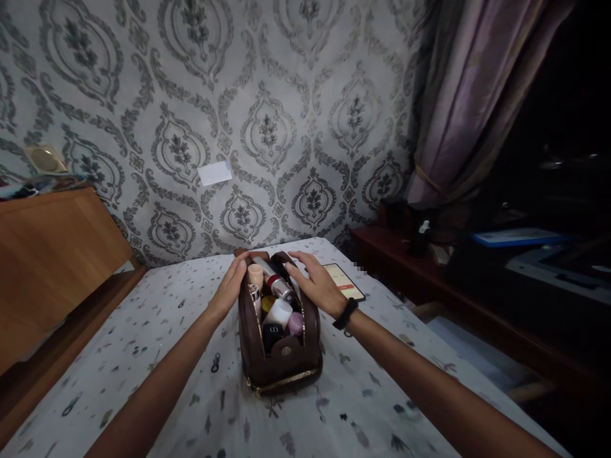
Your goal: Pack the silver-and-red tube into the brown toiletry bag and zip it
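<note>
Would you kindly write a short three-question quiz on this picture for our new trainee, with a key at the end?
1. Fill in the blank: the top zip of the brown bag is ____, so that a white container shows inside.

2. Multiple choice: on which of the person's own sides is the dark wristband worn?
A) left
B) right
C) both

3. True or false: the lit-screen device lies nearer the right hand than the left hand.

Key: 1. open; 2. B; 3. true.
</note>
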`<state>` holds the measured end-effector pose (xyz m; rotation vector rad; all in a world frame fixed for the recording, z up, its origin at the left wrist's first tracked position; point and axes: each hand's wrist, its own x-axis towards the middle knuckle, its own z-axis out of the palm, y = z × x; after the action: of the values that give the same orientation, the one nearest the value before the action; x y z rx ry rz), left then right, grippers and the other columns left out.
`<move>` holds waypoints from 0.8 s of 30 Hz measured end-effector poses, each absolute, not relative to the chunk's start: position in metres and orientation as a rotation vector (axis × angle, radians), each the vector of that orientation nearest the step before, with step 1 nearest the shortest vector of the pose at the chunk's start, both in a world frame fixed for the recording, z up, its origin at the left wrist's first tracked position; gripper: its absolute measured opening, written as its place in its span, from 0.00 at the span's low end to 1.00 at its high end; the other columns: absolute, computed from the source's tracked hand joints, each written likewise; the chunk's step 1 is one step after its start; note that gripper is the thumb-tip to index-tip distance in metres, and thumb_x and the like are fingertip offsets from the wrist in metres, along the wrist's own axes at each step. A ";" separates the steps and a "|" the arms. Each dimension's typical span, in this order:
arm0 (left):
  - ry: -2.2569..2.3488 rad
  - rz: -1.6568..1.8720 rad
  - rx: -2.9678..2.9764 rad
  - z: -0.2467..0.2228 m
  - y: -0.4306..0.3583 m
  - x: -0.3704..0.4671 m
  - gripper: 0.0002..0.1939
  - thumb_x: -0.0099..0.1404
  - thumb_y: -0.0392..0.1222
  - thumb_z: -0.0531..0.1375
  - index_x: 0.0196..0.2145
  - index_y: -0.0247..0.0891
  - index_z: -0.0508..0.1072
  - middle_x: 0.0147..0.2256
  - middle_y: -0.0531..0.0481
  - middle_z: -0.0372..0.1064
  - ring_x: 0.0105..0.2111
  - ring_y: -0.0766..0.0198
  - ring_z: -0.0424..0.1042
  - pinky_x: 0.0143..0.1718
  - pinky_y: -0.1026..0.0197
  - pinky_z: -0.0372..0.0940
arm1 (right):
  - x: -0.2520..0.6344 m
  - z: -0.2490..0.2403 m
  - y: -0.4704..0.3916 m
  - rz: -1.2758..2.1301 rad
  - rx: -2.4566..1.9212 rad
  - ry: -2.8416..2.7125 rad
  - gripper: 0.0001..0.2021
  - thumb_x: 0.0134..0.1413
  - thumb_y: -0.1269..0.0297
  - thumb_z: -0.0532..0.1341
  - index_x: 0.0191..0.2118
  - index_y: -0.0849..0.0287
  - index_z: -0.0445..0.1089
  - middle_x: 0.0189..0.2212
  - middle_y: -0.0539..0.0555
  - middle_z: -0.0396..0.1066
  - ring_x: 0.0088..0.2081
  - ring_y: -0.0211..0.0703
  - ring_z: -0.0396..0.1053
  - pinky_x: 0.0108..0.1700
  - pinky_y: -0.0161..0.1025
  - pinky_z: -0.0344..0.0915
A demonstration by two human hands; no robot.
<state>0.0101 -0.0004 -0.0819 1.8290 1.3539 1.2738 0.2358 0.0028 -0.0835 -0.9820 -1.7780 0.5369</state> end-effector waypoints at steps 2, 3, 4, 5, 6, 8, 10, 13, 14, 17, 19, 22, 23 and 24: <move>1.369 1.260 1.770 -0.082 0.010 0.008 0.32 0.72 0.60 0.44 0.60 0.36 0.65 0.64 0.40 0.62 0.65 0.54 0.59 0.68 0.49 0.49 | 0.233 -0.091 0.020 0.617 -1.006 -1.766 0.18 0.62 0.54 0.55 0.51 0.57 0.71 0.51 0.59 0.74 0.56 0.51 0.68 0.60 0.52 0.62; 1.385 1.241 1.746 -0.080 0.017 0.007 0.32 0.72 0.61 0.44 0.59 0.35 0.67 0.63 0.40 0.63 0.65 0.53 0.60 0.68 0.49 0.50 | 0.231 -0.094 0.027 0.648 -1.014 -1.762 0.18 0.63 0.54 0.54 0.51 0.58 0.72 0.51 0.60 0.74 0.55 0.50 0.70 0.59 0.52 0.64; 1.401 1.211 1.733 -0.078 0.023 0.006 0.33 0.72 0.62 0.44 0.58 0.34 0.69 0.62 0.39 0.65 0.63 0.52 0.62 0.67 0.48 0.50 | 0.229 -0.096 0.032 0.668 -1.018 -1.765 0.19 0.63 0.55 0.53 0.52 0.58 0.71 0.51 0.60 0.74 0.54 0.49 0.70 0.58 0.51 0.64; 1.417 1.172 1.734 -0.075 0.029 0.005 0.34 0.71 0.62 0.44 0.56 0.33 0.71 0.60 0.39 0.67 0.62 0.50 0.64 0.67 0.47 0.51 | 0.227 -0.098 0.035 0.689 -1.018 -1.771 0.20 0.64 0.55 0.53 0.54 0.59 0.71 0.52 0.60 0.74 0.54 0.49 0.71 0.58 0.50 0.65; 1.425 1.126 1.752 -0.072 0.035 0.004 0.34 0.71 0.63 0.44 0.53 0.32 0.73 0.58 0.39 0.70 0.60 0.50 0.66 0.66 0.47 0.53 | 0.226 -0.099 0.036 0.708 -1.016 -1.781 0.20 0.63 0.57 0.54 0.55 0.60 0.70 0.54 0.61 0.73 0.55 0.48 0.70 0.59 0.48 0.65; 1.398 1.016 1.830 -0.067 0.044 0.004 0.36 0.70 0.65 0.44 0.50 0.33 0.76 0.53 0.40 0.75 0.56 0.49 0.70 0.63 0.47 0.57 | 0.225 -0.097 0.036 0.736 -1.010 -1.819 0.21 0.61 0.61 0.56 0.57 0.60 0.69 0.56 0.60 0.72 0.57 0.46 0.69 0.59 0.46 0.64; 1.344 0.931 1.912 -0.064 0.050 0.004 0.36 0.70 0.66 0.44 0.48 0.34 0.77 0.48 0.43 0.78 0.52 0.50 0.72 0.60 0.48 0.61 | 0.227 -0.092 0.035 0.749 -1.013 -1.874 0.21 0.56 0.67 0.58 0.55 0.58 0.71 0.54 0.58 0.73 0.56 0.47 0.69 0.59 0.47 0.64; 1.290 0.906 1.986 -0.065 0.053 0.007 0.36 0.69 0.67 0.44 0.46 0.35 0.78 0.44 0.45 0.79 0.50 0.51 0.73 0.57 0.49 0.63 | 0.233 -0.079 0.031 0.754 -1.026 -1.970 0.17 0.47 0.72 0.61 0.45 0.57 0.77 0.46 0.56 0.76 0.54 0.52 0.70 0.59 0.51 0.63; 1.279 0.911 1.997 -0.065 0.053 0.008 0.36 0.70 0.66 0.44 0.46 0.34 0.78 0.44 0.45 0.79 0.49 0.51 0.73 0.57 0.50 0.63 | 0.236 -0.076 0.029 0.752 -1.028 -2.000 0.15 0.45 0.73 0.62 0.41 0.57 0.78 0.45 0.56 0.76 0.56 0.54 0.68 0.60 0.53 0.62; 1.258 0.907 2.010 -0.067 0.054 0.009 0.34 0.70 0.65 0.45 0.45 0.34 0.79 0.43 0.44 0.79 0.48 0.52 0.73 0.56 0.51 0.64 | 0.242 -0.068 0.019 0.647 -1.046 -2.123 0.14 0.47 0.73 0.61 0.41 0.57 0.78 0.48 0.59 0.73 0.66 0.60 0.55 0.63 0.57 0.56; 1.244 0.886 2.022 -0.066 0.054 0.009 0.33 0.70 0.63 0.45 0.46 0.34 0.78 0.42 0.45 0.79 0.48 0.52 0.73 0.55 0.51 0.64 | 0.245 -0.067 0.009 0.509 -1.058 -2.176 0.16 0.51 0.71 0.60 0.46 0.58 0.76 0.55 0.62 0.69 0.70 0.61 0.48 0.64 0.59 0.55; 1.219 0.881 2.047 -0.065 0.054 0.009 0.33 0.71 0.63 0.46 0.48 0.34 0.78 0.42 0.45 0.79 0.47 0.52 0.73 0.56 0.52 0.63 | 0.248 -0.067 -0.008 0.336 -0.967 -2.210 0.17 0.58 0.67 0.57 0.52 0.57 0.73 0.65 0.62 0.59 0.71 0.59 0.44 0.65 0.61 0.53; 1.211 0.884 2.049 -0.065 0.053 0.009 0.33 0.71 0.62 0.46 0.49 0.34 0.78 0.41 0.45 0.79 0.47 0.52 0.73 0.56 0.52 0.63 | 0.249 -0.067 -0.014 0.292 -0.906 -2.251 0.17 0.59 0.66 0.57 0.53 0.56 0.73 0.67 0.61 0.55 0.72 0.59 0.43 0.66 0.62 0.51; 1.201 0.886 2.044 -0.065 0.053 0.009 0.32 0.71 0.62 0.46 0.49 0.34 0.78 0.40 0.45 0.79 0.47 0.52 0.74 0.56 0.52 0.63 | 0.250 -0.066 -0.019 0.255 -0.844 -2.315 0.17 0.60 0.66 0.57 0.53 0.54 0.73 0.69 0.59 0.52 0.72 0.59 0.41 0.67 0.63 0.48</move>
<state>0.0086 0.0531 -0.0654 2.0440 1.2015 0.8855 0.2504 -0.0188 -0.0663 -0.8436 -2.3146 0.2548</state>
